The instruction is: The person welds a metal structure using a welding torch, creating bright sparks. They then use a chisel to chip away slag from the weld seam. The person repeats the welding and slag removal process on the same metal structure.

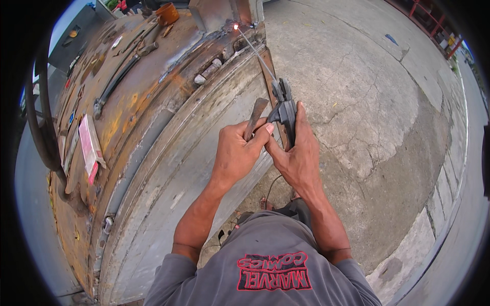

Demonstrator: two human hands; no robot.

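Observation:
My right hand (301, 160) grips a black welding electrode holder (287, 115). From its jaws a thin electrode (259, 57) runs up and to the left. At the rod's far end a bright glowing spot (236, 27) meets the rusty metal beside an upright steel piece (209, 15). My left hand (237, 153) is closed around a short flat metal bar (256, 113), which sticks up from the fist. The left fingertips touch or nearly touch the holder's lower side; which of the two I cannot tell.
A rusty steel surface (127, 109) with a grey side panel (168, 188) fills the left. On it lie a hammer (120, 76), a pink-and-white packet (90, 143) and an orange container (167, 14). Thick dark bars or hoses (41, 127) stand at far left. Cracked concrete (352, 102) lies right.

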